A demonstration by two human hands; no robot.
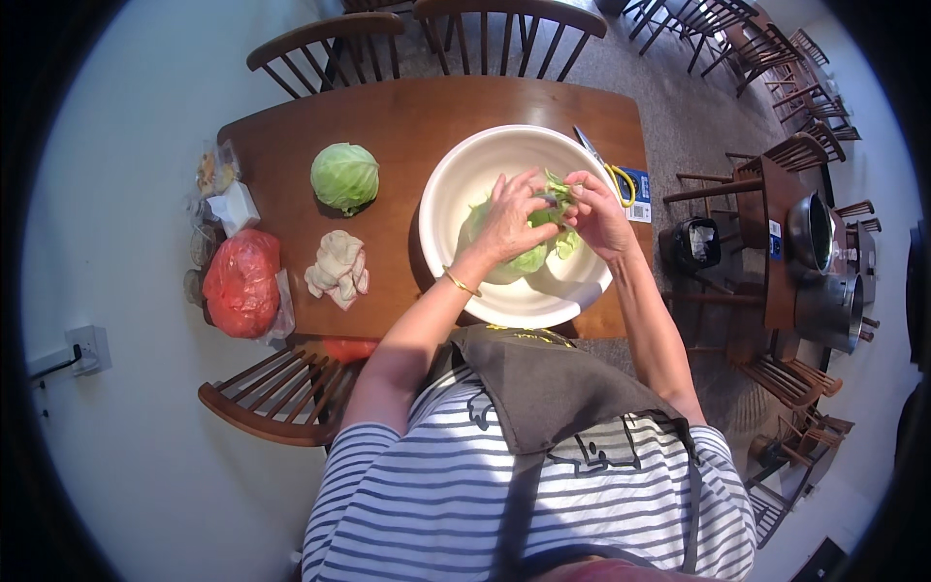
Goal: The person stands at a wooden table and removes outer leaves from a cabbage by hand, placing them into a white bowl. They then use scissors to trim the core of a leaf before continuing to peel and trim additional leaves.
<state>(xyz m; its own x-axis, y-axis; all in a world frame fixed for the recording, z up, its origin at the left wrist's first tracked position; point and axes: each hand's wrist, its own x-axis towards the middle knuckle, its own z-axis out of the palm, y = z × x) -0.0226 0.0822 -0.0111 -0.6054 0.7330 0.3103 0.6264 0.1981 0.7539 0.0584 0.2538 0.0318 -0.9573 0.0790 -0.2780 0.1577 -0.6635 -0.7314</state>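
A large cream-white basin (448, 281) stands on the table in front of me, with pale green cabbage (529, 260) lying in it. Over the basin, my left hand (511, 218) has its fingers and thumb curled on a torn cabbage leaf (557, 187). My right hand (598, 213) pinches the same leaf from the right side, its fingertips close to those of the left. Part of the leaf and the cabbage beneath are hidden by my hands. A whole round cabbage (345, 177) sits to the left of the basin.
On the wooden table (388, 116) lie a crumpled cloth (337, 269) and a red plastic bag (242, 286). Yellow-handled scissors (622, 184) rest at the right edge. Chairs (509, 34) stand beyond the table, a wooden chair (281, 398) at the near left, a bin (693, 242) at right.
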